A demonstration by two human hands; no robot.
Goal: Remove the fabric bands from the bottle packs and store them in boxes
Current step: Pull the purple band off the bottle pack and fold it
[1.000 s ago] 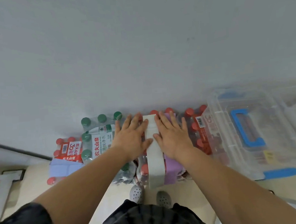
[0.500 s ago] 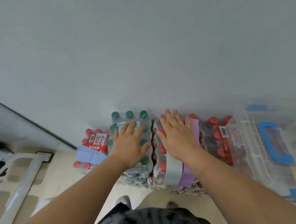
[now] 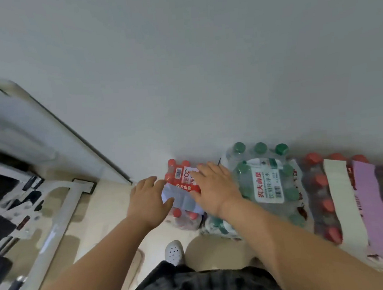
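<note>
We have both hands on the small red-capped pack just left of the green-capped pack. Our left hand rests at the side away from the green-capped pack, fingers loosely bent, gripping nothing, thumb touching the pale blue band around the small pack. Our right hand lies flat on top, fingers straight and spread. Right of the green-capped pack, a white band and a purple band wrap a larger red-capped pack.

Soft even light, blurred, warped edges
</note>
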